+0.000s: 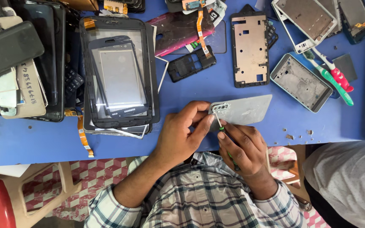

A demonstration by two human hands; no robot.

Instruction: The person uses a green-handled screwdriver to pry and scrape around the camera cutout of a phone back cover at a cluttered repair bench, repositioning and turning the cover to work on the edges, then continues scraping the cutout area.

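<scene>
While two hands (178, 135) (241, 150) work one phone back (250, 109), apparently two toothbrushes (332, 76) lie.

Silver phone back cover (248, 109): smooth, faintly satin plastic. Desk (216, 84): matt blue surface, scuffed. Phone frame (250, 48): dull copper-toned metal. Stacked screen panels (119, 76): glossy glass. Toothbrushes (332, 76): shiny plastic. Shirt sleeve (106, 207): checked woven cloth.

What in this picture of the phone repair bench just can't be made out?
Head view:
- Tool handle: hidden inside the right hand.
- Tool tip: too small to identify.
- Back cover left corner: covered by the left hand fingers.
- Neighbour: cut off by the right edge.
</scene>
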